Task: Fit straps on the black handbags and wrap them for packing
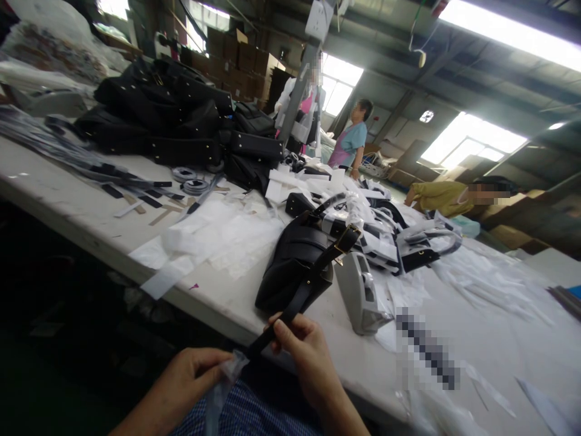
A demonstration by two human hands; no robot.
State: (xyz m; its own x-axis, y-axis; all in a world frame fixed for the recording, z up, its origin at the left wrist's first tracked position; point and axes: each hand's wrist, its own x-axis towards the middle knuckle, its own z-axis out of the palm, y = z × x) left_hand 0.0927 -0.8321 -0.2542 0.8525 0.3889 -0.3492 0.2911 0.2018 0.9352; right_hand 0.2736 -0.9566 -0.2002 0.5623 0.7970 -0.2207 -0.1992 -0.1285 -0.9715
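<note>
Our right hand [303, 354] pinches the black strap [299, 297] in closed fingers; it runs beyond them to the bag [290, 260] on the worktop [213, 300]. Our left hand [193, 375] fingers grip a plastic sleeve [231, 369]. We judge a hard tug could drag the bag off.

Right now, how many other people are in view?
3: a person in blue standing at the far end, a person in white partly behind the post, a person in yellow low at right. Others may be hidden.

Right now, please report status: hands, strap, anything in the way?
Left hand pinching clear plastic wrap. Right hand gripping black strap, running to black bag. Grey box beside bag.
</note>
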